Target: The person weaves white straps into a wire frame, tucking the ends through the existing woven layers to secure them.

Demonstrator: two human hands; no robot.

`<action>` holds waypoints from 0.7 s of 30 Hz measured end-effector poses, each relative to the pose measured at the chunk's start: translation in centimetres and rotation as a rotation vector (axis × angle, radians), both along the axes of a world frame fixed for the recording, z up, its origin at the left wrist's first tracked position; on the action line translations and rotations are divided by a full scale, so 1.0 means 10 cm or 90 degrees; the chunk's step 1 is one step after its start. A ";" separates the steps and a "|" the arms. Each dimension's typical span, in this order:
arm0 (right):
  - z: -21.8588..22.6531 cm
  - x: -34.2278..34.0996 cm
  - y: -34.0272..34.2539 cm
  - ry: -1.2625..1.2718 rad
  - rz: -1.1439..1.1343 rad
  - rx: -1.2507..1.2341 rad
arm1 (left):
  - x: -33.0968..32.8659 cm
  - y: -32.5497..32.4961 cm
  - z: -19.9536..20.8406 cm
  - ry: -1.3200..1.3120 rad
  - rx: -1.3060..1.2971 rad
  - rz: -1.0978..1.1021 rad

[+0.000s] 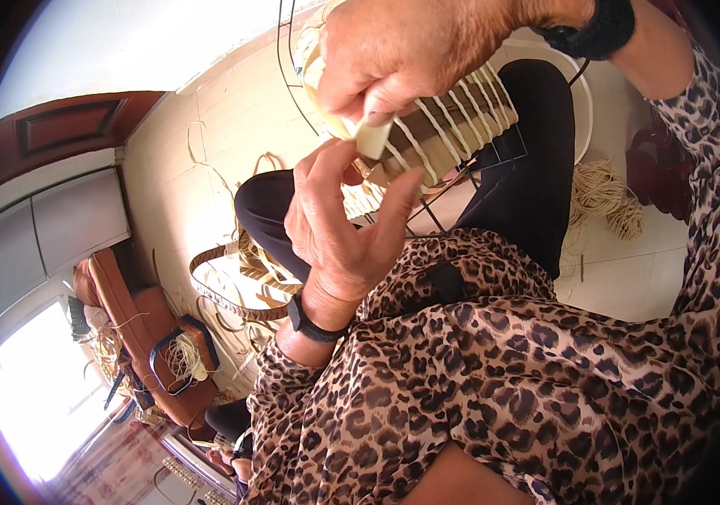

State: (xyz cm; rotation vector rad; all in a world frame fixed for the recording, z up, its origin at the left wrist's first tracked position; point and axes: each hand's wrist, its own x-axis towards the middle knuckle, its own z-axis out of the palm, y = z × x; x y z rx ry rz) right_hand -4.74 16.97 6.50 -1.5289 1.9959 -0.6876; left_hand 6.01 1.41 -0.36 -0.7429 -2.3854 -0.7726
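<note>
A woven panel point(440, 139) of brown and tan bands, crossed by cream cords, lies tilted over my lap on a black wire frame point(440, 215). My right hand point(414, 55) is closed above its upper left end, pinching a flat pale strip point(373, 137) between thumb and fingers. Below it, my left hand point(347, 215) straddles the panel's near corner. The left thumb rests against the woven face, while the bent index finger meets the pale strip. Its other fingertips are hidden behind the weaving.
A bundle of cream cord point(604, 198) lies on the tiled floor at right. Left of my knee stand a curved woven band point(229, 307) and loose strips. Farther left, a reddish-brown sofa point(145, 337) bears a dark-rimmed tray point(181, 353) with tangled cord. Another person's hand point(221, 461) shows at lower left.
</note>
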 end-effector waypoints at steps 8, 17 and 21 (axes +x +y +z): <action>-0.14 0.07 -0.03 -0.013 0.030 -0.259 | 0.18 0.07 -0.04 -0.072 0.002 0.062; -0.16 -0.01 0.11 0.148 0.052 -0.305 | 0.17 0.11 -0.09 -0.089 0.078 0.061; -0.11 -0.01 0.10 0.191 0.003 -0.234 | 0.16 0.17 -0.03 -0.162 0.179 0.104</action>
